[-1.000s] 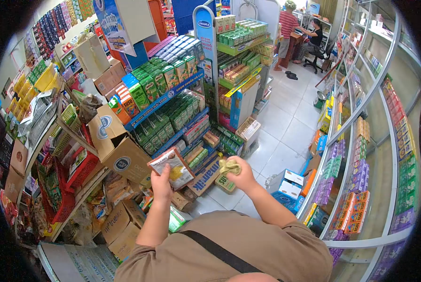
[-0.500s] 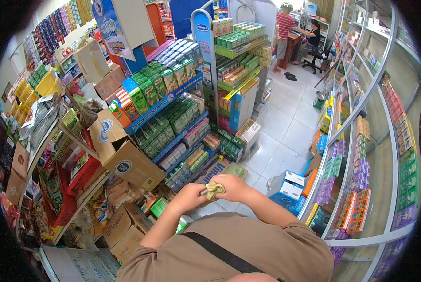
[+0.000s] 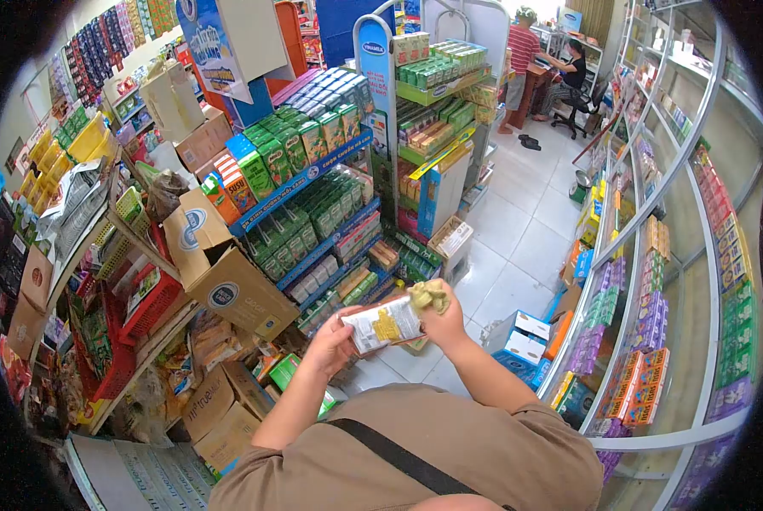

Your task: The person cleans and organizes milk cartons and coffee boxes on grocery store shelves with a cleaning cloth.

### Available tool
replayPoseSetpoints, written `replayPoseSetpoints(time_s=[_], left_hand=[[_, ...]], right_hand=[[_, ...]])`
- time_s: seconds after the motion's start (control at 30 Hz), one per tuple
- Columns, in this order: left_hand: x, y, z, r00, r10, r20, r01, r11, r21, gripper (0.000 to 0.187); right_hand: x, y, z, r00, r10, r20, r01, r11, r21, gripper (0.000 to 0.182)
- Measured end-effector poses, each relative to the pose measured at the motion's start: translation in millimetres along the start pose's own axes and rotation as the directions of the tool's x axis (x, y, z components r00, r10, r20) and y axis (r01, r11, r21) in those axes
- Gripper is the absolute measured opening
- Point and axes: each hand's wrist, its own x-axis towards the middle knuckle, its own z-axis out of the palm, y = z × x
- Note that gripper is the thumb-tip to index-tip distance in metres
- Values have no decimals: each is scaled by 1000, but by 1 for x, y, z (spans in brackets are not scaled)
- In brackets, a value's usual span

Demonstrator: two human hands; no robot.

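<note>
Nearby stand a shelf (image 3: 301, 182) and carton (image 3: 261, 300); the left hand (image 3: 331, 342) grips a packet (image 3: 373, 330), right hand (image 3: 447, 318) a cloth (image 3: 430, 297).

Pale tiled floor (image 3: 505, 277) runs past metal-framed shelving (image 3: 688, 438) toward 1 black office chair (image 3: 575, 112).

Bright, even light — black-rimmed fisheye bend

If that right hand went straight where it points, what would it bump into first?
The right hand, beyond its cloth, would probably meet the dark green cartons low ahead; depth is unclear.
</note>
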Motion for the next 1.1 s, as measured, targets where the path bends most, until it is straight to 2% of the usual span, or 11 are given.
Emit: replayPoseSetpoints(time_s=[0.03, 0.17, 0.27, 0.37, 0.43, 0.5, 0.53, 0.6, 0.7, 0.83, 1.1], left_hand=[[-1, -4, 3, 998, -15, 53, 22, 989, -148, 52], [2, -26, 0, 991, -76, -111, 65, 993, -94, 41], [2, -12, 5, 976, 44, -213, -19, 993, 121, 36], [1, -8, -8, 977, 101, -187, -19, 919, 394, 35], [0, -6, -10, 992, 41, -121, 35, 823, 567, 33], [0, -8, -9, 998, -58, -25, 61, 764, 642, 29], [1, -8, -7, 993, -112, 21, 68, 731, 679, 28], [2, -5, 3, 984, -176, 30, 92, 643, 760, 27], [-5, 7, 23, 987, -162, -17, 130, 720, 682, 28], [-1, 6, 15, 999, -44, 21, 4, 501, 865, 31], [-5, 33, 1, 959, 276, -61, -91, 506, 858, 29]], right_hand=[[1, 1, 0, 999, 11, -31, -8, 997, 72, 19], [9, 12, -6, 966, 256, -26, -246, 949, 199, 26], [7, 18, -9, 965, 35, -260, -17, 997, 71, 36], [15, -2, -16, 957, -266, -117, 269, 963, 11, 38], [16, -9, -16, 950, -235, 206, 261, 959, -107, 42], [15, -19, -10, 820, -113, 561, 337, 888, -314, 44], [10, -23, -3, 803, -20, 596, 293, 883, -367, 43], [-3, -25, 11, 747, 167, 643, 217, 854, -473, 41], [-1, -15, 8, 696, 287, 658, 162, 831, -533, 35], [2, -19, 6, 736, 218, 641, 141, 877, -460, 30], [11, -23, -17, 769, 219, 600, 127, 868, -481, 29]])
